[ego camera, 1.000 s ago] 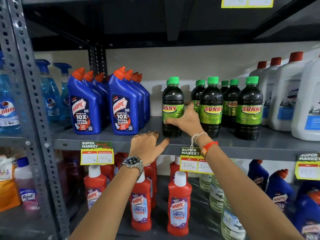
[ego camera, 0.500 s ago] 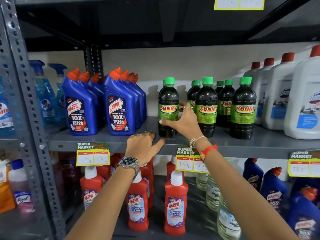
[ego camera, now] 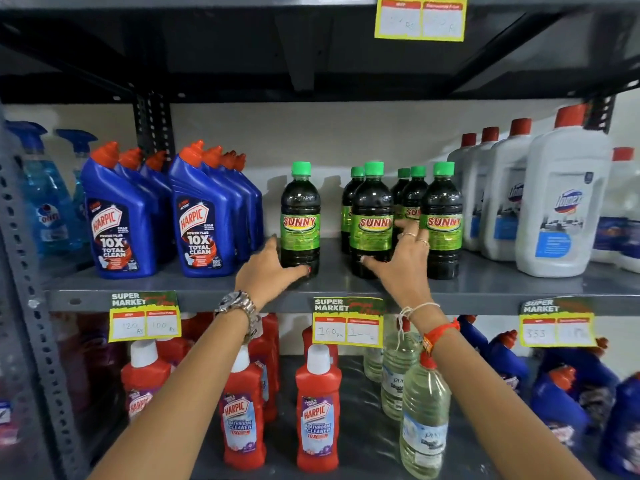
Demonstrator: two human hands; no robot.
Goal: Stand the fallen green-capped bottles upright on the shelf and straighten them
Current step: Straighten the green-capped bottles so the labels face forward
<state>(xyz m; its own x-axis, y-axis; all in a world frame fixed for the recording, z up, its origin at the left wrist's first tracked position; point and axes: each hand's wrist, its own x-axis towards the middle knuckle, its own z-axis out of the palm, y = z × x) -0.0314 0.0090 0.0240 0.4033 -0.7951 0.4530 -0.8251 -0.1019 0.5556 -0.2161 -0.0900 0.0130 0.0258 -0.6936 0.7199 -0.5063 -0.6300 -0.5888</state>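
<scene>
Several dark green-capped "SUNNY" bottles stand upright on the grey middle shelf [ego camera: 491,284]. One bottle [ego camera: 300,216] stands alone to the left of the group. My left hand [ego camera: 268,270] wraps its base, thumb in front and fingers on its left side. My right hand [ego camera: 401,263] holds the lower part of the middle front bottle [ego camera: 371,216]: the thumb is on its front, and the fingers reach into the gap beside the right front bottle [ego camera: 444,216]. Smaller-looking green-capped bottles [ego camera: 417,188] stand behind, partly hidden.
Blue Harpic bottles [ego camera: 204,223] stand close on the left, white red-capped jugs [ego camera: 561,216] close on the right. Red Harpic bottles [ego camera: 317,410] and clear water bottles [ego camera: 424,420] fill the shelf below. Price tags [ego camera: 348,322] hang on the shelf edge.
My right hand left the lone left bottle and moved right to the middle front bottle. My left hand rose from the shelf edge to the lone bottle's base.
</scene>
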